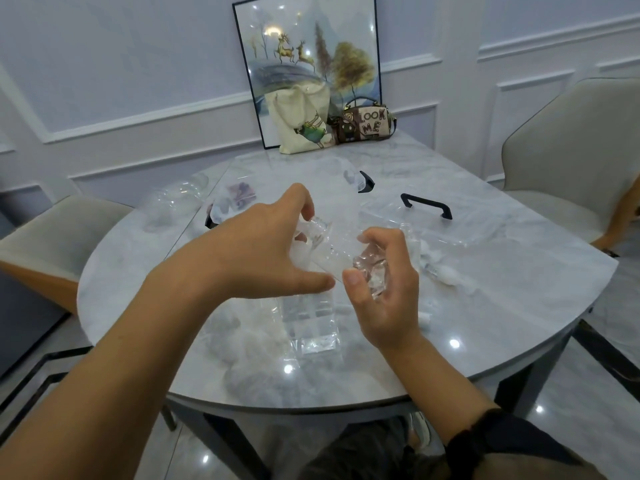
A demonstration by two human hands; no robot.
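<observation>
So the person is at the round marble table (485,306), and both hands are up over the middle of the frame with a clear plastic bottle (332,251) held between them, lying roughly sideways just above the tabletop. The left hand (263,251) has its fingertips curled around the neck end, and the thumb sticks out flat underneath. The right hand (381,289) is wrapped around the crumpled bottom end, with the fingers bent over it and the thumb pointing up on the near side. So both hands have a proper hold on it, one at each end.

Right below the hands, a second see-through container (311,323) sits on the table. It's hard to make out since it's so transparent. Off to the center right there's a clear box with a black handle (450,226).

Toward the top center, at the back edge of the table, a cream tote bag (301,119) and a little handbag (369,124) reading "LOOK ME" sit side by side. Both are in front of a framed picture (304,46) with deer and trees. A pale chair (571,161) is at the right edge of the frame.
</observation>
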